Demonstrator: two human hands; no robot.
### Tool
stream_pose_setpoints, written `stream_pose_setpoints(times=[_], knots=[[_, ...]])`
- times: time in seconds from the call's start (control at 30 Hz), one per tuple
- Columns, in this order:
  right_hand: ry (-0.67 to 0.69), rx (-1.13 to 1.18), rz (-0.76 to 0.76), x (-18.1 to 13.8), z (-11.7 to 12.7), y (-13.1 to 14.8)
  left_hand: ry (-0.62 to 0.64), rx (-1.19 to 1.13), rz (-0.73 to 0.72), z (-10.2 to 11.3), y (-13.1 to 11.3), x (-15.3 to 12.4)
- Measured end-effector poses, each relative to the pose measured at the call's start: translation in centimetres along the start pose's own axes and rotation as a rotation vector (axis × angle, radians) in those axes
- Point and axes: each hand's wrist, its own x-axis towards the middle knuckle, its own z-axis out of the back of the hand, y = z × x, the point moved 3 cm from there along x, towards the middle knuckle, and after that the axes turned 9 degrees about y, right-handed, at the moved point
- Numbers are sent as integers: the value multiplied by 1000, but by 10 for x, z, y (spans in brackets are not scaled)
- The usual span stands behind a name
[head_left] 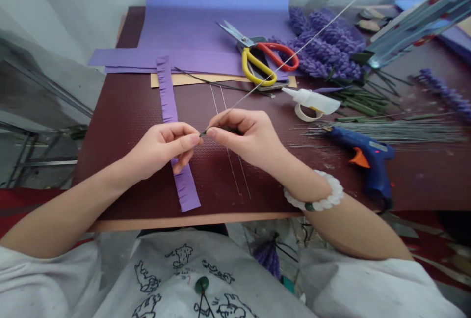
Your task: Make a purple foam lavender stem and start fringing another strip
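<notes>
A thin wire (312, 38) runs from between my hands up to the right, rising past the scissors. My left hand (165, 148) pinches its lower end, where a short dark green wrapping shows at the fingertips. My right hand (246, 134) pinches the same wire just to the right, thumb against forefinger. What lies inside the right palm is hidden. Under my left hand lies a purple fringed paper strip (168, 92), cut along one edge. Two loose wires (235, 175) lie on the table beneath my right hand.
Scissors (257, 58) with red and yellow handles lie over a dark object. Nearby are a white glue bottle (309, 100), a tape roll (307, 113), a blue glue gun (364, 156), a wire bundle (412, 131) and purple flower stems (327, 48). Purple paper (217, 28) covers the back.
</notes>
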Motion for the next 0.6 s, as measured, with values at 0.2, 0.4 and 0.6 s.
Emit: stream_pose_setpoints(times=[0.2, 0.4, 0.6], knots=[[105, 135, -223, 1, 4, 3, -186, 464, -90, 1, -5, -6], [225, 374, -454, -5, -4, -5, -416, 1311, -409, -4, -11, -14], [64, 99, -84, -11, -15, 9, -467, 1598, -505, -9, -11, -16]])
